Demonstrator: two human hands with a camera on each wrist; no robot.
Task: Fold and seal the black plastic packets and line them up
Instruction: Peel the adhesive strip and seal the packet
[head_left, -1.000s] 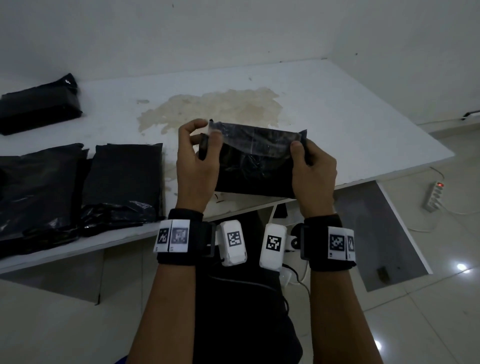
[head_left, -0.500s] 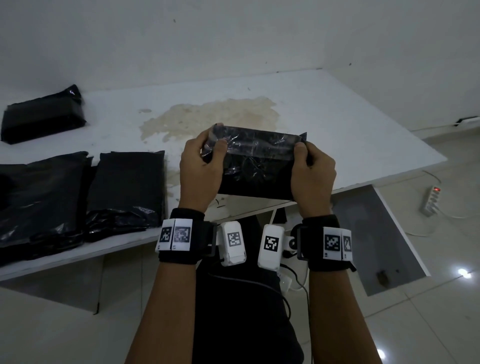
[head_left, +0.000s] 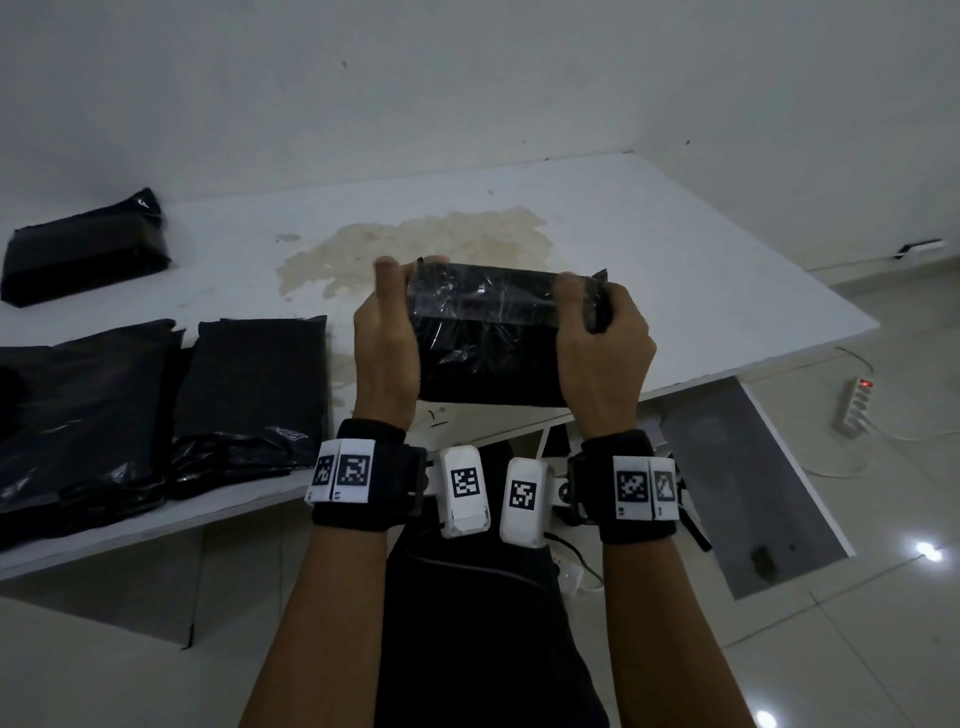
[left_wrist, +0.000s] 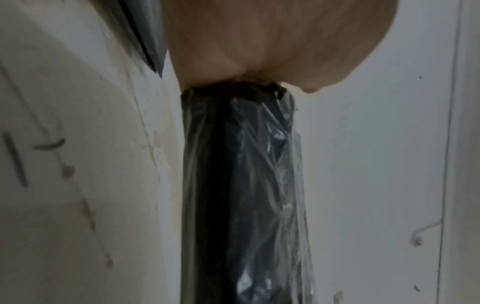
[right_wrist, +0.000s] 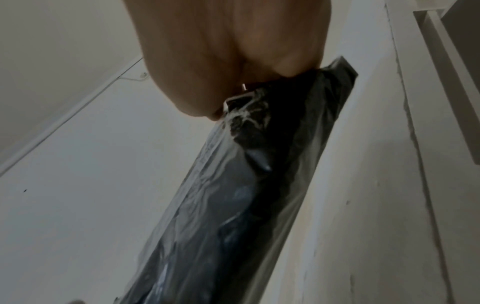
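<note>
Left hand (head_left: 385, 347) and right hand (head_left: 602, 358) pinch the black packet (head_left: 488, 343) ends, its long axis left-right, fingers curled.

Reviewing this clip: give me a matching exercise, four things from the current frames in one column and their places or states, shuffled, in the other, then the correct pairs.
Things:
1. held packet
2. far-left packet
3. power strip
4. stain

Places or states:
A. on the floor, red light lit
B. on the table, alone near the wall
C. gripped at both ends by the left hand and right hand
D. yellowish patch on the white table

Pairs: 1-C, 2-B, 3-A, 4-D
</note>
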